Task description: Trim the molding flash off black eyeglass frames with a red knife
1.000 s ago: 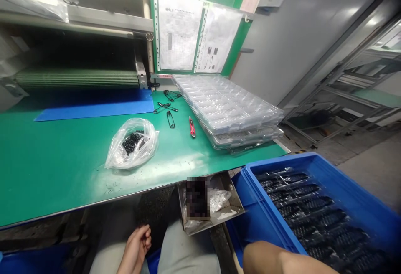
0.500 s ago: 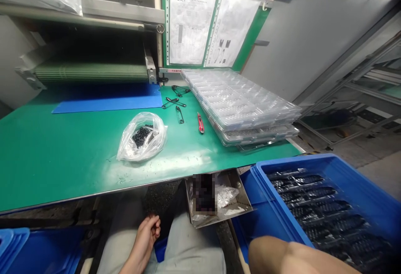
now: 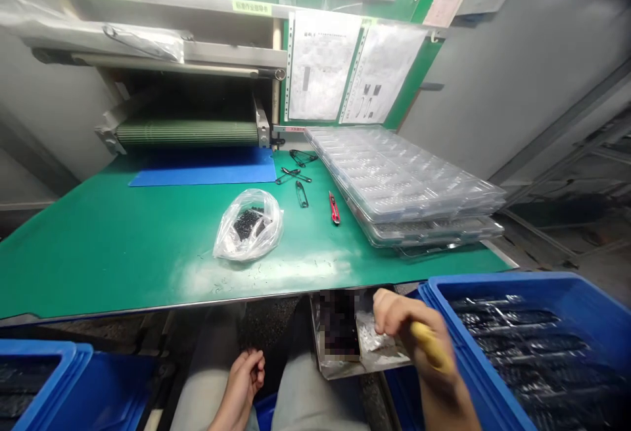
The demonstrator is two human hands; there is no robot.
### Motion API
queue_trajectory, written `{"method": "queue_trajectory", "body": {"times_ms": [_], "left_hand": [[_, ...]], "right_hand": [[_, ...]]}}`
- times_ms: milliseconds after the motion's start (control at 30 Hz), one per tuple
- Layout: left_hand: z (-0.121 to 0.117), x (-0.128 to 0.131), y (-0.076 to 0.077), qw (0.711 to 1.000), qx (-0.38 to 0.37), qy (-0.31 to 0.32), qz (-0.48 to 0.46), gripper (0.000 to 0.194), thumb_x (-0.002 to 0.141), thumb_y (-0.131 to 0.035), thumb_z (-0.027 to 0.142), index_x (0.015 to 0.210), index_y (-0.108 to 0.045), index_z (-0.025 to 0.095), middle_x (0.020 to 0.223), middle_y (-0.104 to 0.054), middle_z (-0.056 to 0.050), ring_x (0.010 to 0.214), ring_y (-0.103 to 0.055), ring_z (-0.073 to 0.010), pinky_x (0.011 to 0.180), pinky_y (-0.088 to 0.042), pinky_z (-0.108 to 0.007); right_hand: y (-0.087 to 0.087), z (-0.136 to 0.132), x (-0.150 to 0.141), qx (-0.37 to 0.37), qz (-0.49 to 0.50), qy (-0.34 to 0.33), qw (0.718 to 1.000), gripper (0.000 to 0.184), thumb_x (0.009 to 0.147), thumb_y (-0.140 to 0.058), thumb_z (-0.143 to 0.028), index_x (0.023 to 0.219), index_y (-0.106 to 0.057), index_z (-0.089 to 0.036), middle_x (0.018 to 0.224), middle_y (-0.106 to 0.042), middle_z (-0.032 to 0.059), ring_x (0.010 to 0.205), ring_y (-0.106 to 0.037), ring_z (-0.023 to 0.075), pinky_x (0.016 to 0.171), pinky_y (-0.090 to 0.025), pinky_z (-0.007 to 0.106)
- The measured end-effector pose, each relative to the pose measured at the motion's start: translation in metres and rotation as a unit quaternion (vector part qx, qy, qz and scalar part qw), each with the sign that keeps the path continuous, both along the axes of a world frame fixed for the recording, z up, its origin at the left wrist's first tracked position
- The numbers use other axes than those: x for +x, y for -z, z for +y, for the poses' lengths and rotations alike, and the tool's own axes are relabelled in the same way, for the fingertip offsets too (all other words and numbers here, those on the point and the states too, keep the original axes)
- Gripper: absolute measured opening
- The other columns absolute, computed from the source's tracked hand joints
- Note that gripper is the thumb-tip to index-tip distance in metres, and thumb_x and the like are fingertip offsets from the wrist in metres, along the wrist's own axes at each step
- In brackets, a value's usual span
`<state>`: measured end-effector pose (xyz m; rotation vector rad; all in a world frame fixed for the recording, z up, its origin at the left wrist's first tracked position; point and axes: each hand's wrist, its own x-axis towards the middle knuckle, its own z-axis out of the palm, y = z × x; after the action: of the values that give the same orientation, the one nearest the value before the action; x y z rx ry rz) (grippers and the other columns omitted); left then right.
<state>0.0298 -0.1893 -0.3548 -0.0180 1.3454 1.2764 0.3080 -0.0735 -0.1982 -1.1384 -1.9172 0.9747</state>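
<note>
Where the frame starts at far left, a blue plastic crate [image 3: 37, 352] is cut off by the edge, with dark contents hard to make out. Behind it runs a green workbench mat [image 3: 98, 267], carrying a blue sheet [image 3: 202, 175] below a green ribbed roller [image 3: 187, 134]. A clear plastic bag [image 3: 249, 226] of small black parts sits on the mat, the parts blurred by the plastic. Just right of it lie black safety-pin-shaped pieces [image 3: 302, 194] and a red utility knife [image 3: 334, 208]. Below the bench edge, the person's left hand [image 3: 242, 385] rests on a grey trouser leg [image 3: 305, 398], fingers loosely curled; nothing shows in it, though the fingers hide the palm. Further right, a metal tray [image 3: 359, 345] holds something dark behind a pixelated patch, so that item can't be identified, plus pale bits that are too small to tell. The right hand [image 3: 411, 332] is closed around a yellow object [image 3: 431, 347] just above the tray; the fingers hide most of it, and its kind can't be told. Stacked clear plastic trays [image 3: 404, 181] sit on the mat's right side. At far right, a blue crate [image 3: 473, 293] of dark sleeved parts runs out of frame.
</note>
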Motion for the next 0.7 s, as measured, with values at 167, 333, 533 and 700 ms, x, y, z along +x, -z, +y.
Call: {"method": "queue_trajectory", "body": {"times_ms": [167,333,533,700], "left_hand": [[-0.005,-0.001,0.004,1.0,0.006,-0.015,0.022,0.018,0.088,-0.054,0.015,0.072,-0.048,0.015,0.055,-0.047,0.008,0.041,-0.041,-0.0045,0.04,-0.031,-0.016],[-0.01,-0.007,0.005,0.998,0.032,-0.029,0.049,0.018,0.085,-0.058,0.02,0.073,-0.045,0.016,0.056,-0.048,0.008,0.043,-0.043,-0.0052,0.043,-0.031,-0.016],[-0.011,-0.012,0.005,0.997,0.044,-0.04,0.058,0.029,0.073,-0.07,0.03,0.075,-0.044,0.018,0.055,-0.05,0.008,0.044,-0.043,-0.0051,0.045,-0.03,-0.016],[-0.009,-0.012,0.006,0.998,0.036,-0.03,0.051,0.044,0.059,-0.079,0.036,0.075,-0.042,0.019,0.053,-0.051,0.008,0.042,-0.043,-0.0041,0.045,-0.028,-0.015]], "right_hand": [[0.059,0.016,-0.003,-0.058,-0.192,0.098,0.975,0.034,0.089,-0.044,-0.046,0.101,-0.06,-0.02,0.078,-0.065,0.0075,0.071,-0.062,0.0244,0.068,-0.047,0.037],[0.087,0.027,0.007,-0.088,-0.299,0.102,0.945,0.024,0.094,-0.05,-0.022,0.115,-0.058,-0.017,0.118,-0.062,0.0105,0.109,-0.058,0.0234,0.096,-0.043,0.044],[0.087,0.028,0.005,-0.096,-0.338,0.06,0.934,0.024,0.094,-0.052,-0.016,0.117,-0.059,-0.018,0.119,-0.063,0.0088,0.111,-0.058,0.022,0.1,-0.041,0.044],[0.088,0.027,0.003,-0.097,-0.334,0.057,0.936,0.021,0.092,-0.052,-0.015,0.111,-0.061,-0.017,0.113,-0.066,0.0082,0.106,-0.061,0.0211,0.095,-0.046,0.041]]}}
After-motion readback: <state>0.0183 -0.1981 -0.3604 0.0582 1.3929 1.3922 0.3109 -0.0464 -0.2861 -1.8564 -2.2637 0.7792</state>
